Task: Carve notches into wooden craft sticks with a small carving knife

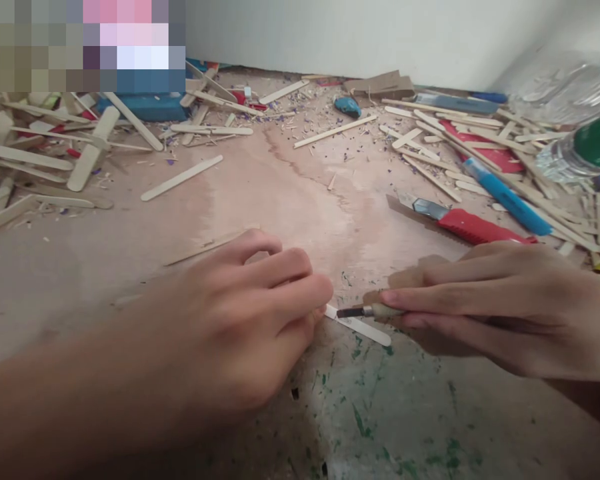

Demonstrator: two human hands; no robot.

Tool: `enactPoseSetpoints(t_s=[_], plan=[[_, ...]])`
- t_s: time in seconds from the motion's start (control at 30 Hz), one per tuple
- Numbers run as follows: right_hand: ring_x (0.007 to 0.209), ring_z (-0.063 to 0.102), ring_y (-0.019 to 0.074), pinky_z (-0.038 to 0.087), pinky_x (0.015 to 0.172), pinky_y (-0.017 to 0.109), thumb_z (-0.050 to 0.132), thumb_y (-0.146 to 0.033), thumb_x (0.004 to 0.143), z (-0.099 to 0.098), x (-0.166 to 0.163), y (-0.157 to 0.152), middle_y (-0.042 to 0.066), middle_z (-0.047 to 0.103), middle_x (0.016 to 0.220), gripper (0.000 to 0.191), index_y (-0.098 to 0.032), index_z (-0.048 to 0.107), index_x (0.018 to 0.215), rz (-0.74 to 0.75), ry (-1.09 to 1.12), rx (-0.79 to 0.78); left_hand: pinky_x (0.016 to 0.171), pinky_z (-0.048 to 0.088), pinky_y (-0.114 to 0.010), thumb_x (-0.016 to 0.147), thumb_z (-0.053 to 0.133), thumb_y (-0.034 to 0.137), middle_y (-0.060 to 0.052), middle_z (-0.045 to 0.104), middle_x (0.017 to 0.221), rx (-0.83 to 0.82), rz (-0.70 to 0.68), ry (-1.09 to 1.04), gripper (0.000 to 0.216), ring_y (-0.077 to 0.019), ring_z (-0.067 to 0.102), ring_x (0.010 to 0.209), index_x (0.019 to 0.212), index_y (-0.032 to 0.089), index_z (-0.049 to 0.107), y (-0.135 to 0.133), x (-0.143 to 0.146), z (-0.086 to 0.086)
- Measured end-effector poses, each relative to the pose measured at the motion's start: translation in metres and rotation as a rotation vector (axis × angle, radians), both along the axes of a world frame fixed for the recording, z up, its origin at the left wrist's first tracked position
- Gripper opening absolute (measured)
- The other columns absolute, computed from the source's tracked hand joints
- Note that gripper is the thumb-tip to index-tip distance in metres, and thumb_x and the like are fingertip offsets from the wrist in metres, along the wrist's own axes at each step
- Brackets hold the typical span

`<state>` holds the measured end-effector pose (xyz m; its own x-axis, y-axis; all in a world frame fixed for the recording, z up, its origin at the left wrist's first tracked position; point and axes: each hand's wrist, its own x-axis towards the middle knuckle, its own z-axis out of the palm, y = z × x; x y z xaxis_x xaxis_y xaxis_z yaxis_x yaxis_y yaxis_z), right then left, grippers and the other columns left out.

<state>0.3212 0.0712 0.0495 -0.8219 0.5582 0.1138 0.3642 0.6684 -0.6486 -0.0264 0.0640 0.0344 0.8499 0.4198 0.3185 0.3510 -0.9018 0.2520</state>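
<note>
Bare tabletop [275,207] beyond the left hand [250,320] affords passage between a lone stick [183,178] and the red cutter knife [480,225]. The knife, lying just beyond the right hand [520,307], obstructs forward travel there. Heaped sticks [93,150] block the far left; a blue pen [507,197] and plastic bottle [597,143] crowd the right. A white panel [330,33] bounds the rear. Between the hands, a pale stick [365,330] and carving tool [353,311] occupy the narrow gap.
</note>
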Motion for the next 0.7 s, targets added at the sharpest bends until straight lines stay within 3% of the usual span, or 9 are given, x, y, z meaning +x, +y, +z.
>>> enactPoseSetpoints(t_s=[0.2, 0.43, 0.7], plan=[[0.085, 0.08, 0.0101, 0.059, 0.071, 0.022, 0.06, -0.02, 0.132, -0.008, 0.003, 0.005, 0.005, 0.087, 0.109, 0.025, -0.018, 0.073, 0.153, 0.078, 0.012, 0.137, 0.102, 0.053, -0.046, 0.134, 0.033, 0.013, -0.005, 0.086, 0.115, -0.004, -0.111, 0.041, 0.055, -0.0251, 0.077, 0.109, 0.112, 0.019, 0.083, 0.013, -0.005, 0.005], [0.089, 0.079, 0.0115, 0.06, 0.074, 0.024, 0.067, -0.024, 0.13, -0.007, 0.002, 0.005, 0.006, 0.087, 0.11, 0.027, -0.015, 0.076, 0.154, 0.041, 0.046, 0.009, 0.102, 0.053, -0.047, 0.132, 0.038, 0.012, -0.005, 0.085, 0.114, -0.01, -0.131, 0.027, 0.05, -0.0249, 0.077, 0.106, 0.108, 0.019, 0.081, 0.017, -0.008, 0.004], [0.089, 0.08, 0.0106, 0.065, 0.081, 0.022, 0.074, -0.011, 0.123, 0.006, 0.001, 0.003, 0.005, 0.088, 0.106, 0.031, -0.015, 0.079, 0.153, 0.041, 0.07, -0.147, 0.098, 0.056, -0.044, 0.13, 0.04, 0.011, -0.005, 0.085, 0.109, 0.021, -0.127, 0.002, 0.05, -0.023, 0.078, 0.101, 0.101, 0.02, 0.08, 0.017, -0.004, 0.004]])
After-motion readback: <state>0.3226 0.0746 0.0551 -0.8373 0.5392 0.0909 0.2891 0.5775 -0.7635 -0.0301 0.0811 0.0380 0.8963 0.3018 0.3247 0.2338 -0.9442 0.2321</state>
